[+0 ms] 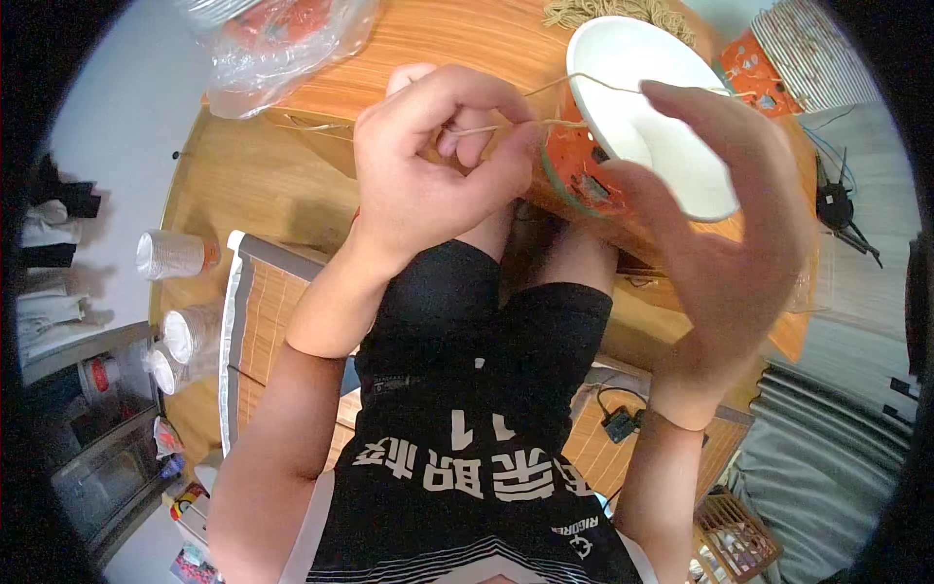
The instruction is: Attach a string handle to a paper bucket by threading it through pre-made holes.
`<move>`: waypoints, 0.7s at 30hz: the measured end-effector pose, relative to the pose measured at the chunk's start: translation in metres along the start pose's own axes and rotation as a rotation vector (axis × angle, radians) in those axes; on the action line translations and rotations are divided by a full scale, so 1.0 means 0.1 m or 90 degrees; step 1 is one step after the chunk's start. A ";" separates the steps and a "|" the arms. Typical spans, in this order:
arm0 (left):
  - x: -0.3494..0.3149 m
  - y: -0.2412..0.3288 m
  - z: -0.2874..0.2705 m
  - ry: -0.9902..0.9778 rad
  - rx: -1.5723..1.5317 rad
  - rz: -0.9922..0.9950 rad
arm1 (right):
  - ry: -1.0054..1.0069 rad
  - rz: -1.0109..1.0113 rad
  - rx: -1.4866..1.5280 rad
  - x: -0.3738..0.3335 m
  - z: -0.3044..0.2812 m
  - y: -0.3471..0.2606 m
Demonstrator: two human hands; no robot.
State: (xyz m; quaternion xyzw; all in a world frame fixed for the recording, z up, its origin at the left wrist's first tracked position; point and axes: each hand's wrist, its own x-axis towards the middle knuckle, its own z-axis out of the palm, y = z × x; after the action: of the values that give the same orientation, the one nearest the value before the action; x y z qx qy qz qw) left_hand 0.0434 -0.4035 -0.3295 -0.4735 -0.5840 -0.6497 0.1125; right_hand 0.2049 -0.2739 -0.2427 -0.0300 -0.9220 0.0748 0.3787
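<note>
My left hand [418, 175] is closed, its thumb and forefinger pinching a thin tan cord [555, 124]. Two lengths of the cord run from it toward a paper bucket [589, 170], one across the bucket's white inside. The bucket has a red-orange patterned outside and lies tilted, its wide mouth toward the right. My right hand [744, 224], blurred by motion, is in front of the mouth with thumb and forefinger spread apart. One cord strand passes by its forefinger tip. The right hand's other fingers are mostly hidden.
On the wooden table [467, 39], a bundle of tan cords [623, 15] lies beyond the bucket. Nested buckets [812, 54] are at the far right, and a clear plastic bag [292, 58] is at the far left. Wrapped cup stacks [180, 255] stand at left. A black router [835, 204] sits at right.
</note>
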 end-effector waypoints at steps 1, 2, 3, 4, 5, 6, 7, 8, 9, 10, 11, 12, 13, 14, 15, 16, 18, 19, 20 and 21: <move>0.02 0.00 0.03 -0.003 -0.070 -0.022 | -0.007 -0.014 -0.012 0.01 0.03 0.00; 0.04 0.01 0.06 -0.004 -0.082 -0.020 | 0.005 -0.008 0.003 0.00 0.06 -0.02; 0.06 0.03 0.09 -0.020 -0.108 -0.017 | 0.003 -0.005 -0.008 -0.02 0.07 -0.01; 0.06 0.04 0.06 -0.034 -0.117 -0.015 | 0.024 -0.026 0.009 -0.03 0.14 0.00; 0.06 0.05 0.03 -0.032 -0.110 -0.016 | 0.044 -0.047 0.026 -0.03 0.19 0.01; 0.05 0.06 -0.02 -0.058 -0.115 -0.037 | 0.045 -0.050 0.034 -0.02 0.21 0.01; 0.06 0.08 -0.03 -0.085 -0.133 -0.057 | 0.029 -0.056 0.026 0.00 0.15 0.00; 0.06 0.09 -0.02 -0.085 -0.137 -0.058 | 0.012 -0.063 0.019 0.01 0.13 -0.01; 0.06 0.09 -0.02 -0.086 -0.152 -0.069 | 0.009 -0.063 0.017 0.01 0.14 -0.01; 0.06 0.10 -0.01 -0.086 -0.167 -0.079 | 0.035 -0.064 -0.008 -0.01 0.15 0.00; 0.07 0.10 0.00 -0.084 -0.169 -0.081 | 0.059 -0.066 -0.032 -0.02 0.16 0.01; 0.08 0.09 0.02 -0.079 -0.180 -0.059 | 0.055 -0.068 -0.034 -0.02 0.15 0.01; 0.08 0.08 0.02 -0.073 -0.186 -0.039 | 0.054 -0.069 -0.038 -0.03 0.16 0.02; 0.08 0.07 0.00 -0.069 -0.185 -0.041 | 0.052 -0.070 -0.042 -0.03 0.17 0.03; 0.09 0.07 -0.02 -0.082 -0.184 -0.029 | 0.048 -0.074 -0.040 -0.02 0.18 0.03; 0.10 0.07 -0.03 -0.097 -0.186 -0.017 | 0.051 -0.071 -0.024 -0.02 0.19 0.03; 0.12 0.11 -0.03 -0.080 -0.138 0.030 | 0.050 -0.071 -0.010 -0.01 0.19 0.01; 0.13 0.13 -0.03 -0.067 -0.086 0.079 | 0.014 -0.043 -0.012 0.00 0.16 -0.02; 0.15 0.13 -0.05 -0.064 -0.087 0.077 | -0.023 -0.015 -0.014 0.01 0.15 -0.04; 0.18 0.13 -0.08 -0.092 -0.047 0.154 | -0.026 -0.017 -0.015 0.01 0.19 -0.05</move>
State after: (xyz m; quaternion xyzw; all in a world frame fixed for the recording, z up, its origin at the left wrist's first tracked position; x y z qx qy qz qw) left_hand 0.0390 -0.4075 -0.3070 -0.5896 -0.5048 -0.6169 0.1303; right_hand 0.1908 -0.2806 -0.2552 -0.0203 -0.9306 0.0597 0.3605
